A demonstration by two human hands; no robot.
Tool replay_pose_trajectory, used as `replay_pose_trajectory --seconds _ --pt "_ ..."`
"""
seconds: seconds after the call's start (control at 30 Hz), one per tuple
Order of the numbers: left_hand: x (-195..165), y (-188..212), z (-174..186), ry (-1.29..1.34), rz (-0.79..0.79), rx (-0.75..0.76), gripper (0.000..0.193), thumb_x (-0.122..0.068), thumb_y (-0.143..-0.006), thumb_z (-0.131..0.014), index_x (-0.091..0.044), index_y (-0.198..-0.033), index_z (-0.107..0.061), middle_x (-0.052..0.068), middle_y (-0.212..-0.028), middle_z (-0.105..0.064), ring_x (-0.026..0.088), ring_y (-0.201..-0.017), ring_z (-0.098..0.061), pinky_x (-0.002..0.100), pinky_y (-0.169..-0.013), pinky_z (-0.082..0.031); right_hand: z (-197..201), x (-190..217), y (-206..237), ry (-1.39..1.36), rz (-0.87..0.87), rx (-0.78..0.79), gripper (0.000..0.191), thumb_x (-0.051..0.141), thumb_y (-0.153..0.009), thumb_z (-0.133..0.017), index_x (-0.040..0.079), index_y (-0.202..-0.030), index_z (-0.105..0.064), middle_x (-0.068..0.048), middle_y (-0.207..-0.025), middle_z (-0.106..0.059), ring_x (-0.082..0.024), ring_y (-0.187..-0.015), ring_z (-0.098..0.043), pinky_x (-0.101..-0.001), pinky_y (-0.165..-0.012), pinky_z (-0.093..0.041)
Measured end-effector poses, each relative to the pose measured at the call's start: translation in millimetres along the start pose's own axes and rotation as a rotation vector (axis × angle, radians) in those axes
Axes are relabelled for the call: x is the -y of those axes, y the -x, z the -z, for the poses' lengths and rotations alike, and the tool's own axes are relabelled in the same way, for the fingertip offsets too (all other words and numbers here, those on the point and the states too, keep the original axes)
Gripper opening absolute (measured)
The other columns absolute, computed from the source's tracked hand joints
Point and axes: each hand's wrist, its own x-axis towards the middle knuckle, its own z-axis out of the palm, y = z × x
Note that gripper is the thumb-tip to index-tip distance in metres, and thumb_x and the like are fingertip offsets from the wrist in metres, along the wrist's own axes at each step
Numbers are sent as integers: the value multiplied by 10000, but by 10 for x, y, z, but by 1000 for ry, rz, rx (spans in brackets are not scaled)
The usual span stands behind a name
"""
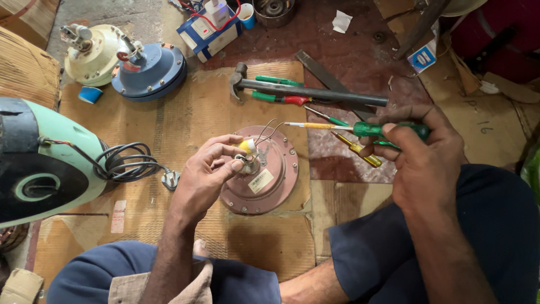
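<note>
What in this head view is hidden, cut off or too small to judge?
- Yellow piece on the pink motor housing: mostly covered by the left hand.
- Green screwdriver handle: wrapped by the right hand.
- Green appliance: cut by the left edge.
- Thin wires: ends too small.

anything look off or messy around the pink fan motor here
Loose bare wires stick up from the hub of the pink motor housing, unconnected, where the left hand pinches it. The right hand holds a green-handled screwdriver.
</note>
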Motion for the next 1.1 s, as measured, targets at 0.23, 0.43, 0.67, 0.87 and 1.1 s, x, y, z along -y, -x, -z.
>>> replay_pose_trajectory --seconds 0.23,0.43,0.67,0.87,1.1 --pt "58 -2 17 12 21 -28 206 -79 -870 -738 14 -1054 -740 20 -1378 -587 154 -1073 -677 290 -894 -583 -23 26 46 -14 -18 32 102 -75 -931 -569 -75 -1029 -598 -202 -949 -674 -285 -745 -714 -400 -638 -647" --pt "56 2 8 76 12 -35 210 -73 -854 -752 6 -1048 -743 40 -1383 -608 168 -1136 -682 303 -898 -594 -69 -27 57 7 -17 31 104 -67 -906 -587 -66 -1007 -613 -146 -966 -665 -254 -743 -717 -384 -619 -650" --pt "14 19 -8 -48 -27 -86 196 -57 -822 -769 -9 -1012 -771 58 -1336 -665 164 -1157 -663 307 -921 -595 -201 -123 150 88 -85 115 105 -3 -944 -632 -32 -1044 -624 -144 -897 -681 -225 -662 -718 -301 -562 -554" --pt "11 15 -4 -43 -30 -91 178 -46 -821 -768 -1 -993 -776 64 -1315 -679 169 -1153 -663 304 -932 -583 -336 -174 195 47 -91 142 119 5 -961 -632 -29 -1069 -595 -121 -934 -677 -190 -709 -710 -316 -575 -615" --pt "3 21 -7 -72 -28 -105 178 -52 -814 -767 0 -985 -777 57 -1302 -688 160 -1134 -674 292 -922 -586 -327 -142 209 29 -72 150 99 19 -979 -617 -23 -1067 -600 -118 -931 -679 -185 -720 -719 -322 -594 -638"
